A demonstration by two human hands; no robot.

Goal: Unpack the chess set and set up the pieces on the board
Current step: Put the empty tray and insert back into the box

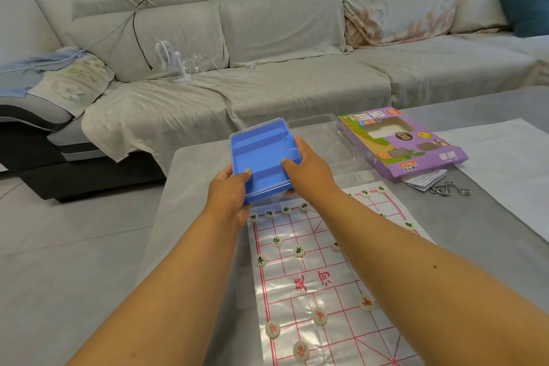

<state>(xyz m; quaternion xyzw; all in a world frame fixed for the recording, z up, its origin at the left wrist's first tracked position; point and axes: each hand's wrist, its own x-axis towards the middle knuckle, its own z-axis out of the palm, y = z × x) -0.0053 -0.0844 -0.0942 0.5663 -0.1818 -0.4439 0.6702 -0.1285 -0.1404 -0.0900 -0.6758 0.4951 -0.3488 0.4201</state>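
Blue tray [261,157] – shallow plastic, ribbed compartments, clear lid on top – held tilted above far edge of board [320,285]. Left hand [230,190] grasps near-left corner, thumb on top; right hand [309,168] grasps right side, fingers curled over rim. Board: translucent sheet, red grid, round white pieces [320,315] with black or red characters, on table [193,217]. Purple box [401,142] near table's far right.

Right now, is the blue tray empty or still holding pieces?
Empty: the blue tray, held by both hands, shows bare slots; pieces sit on the board.
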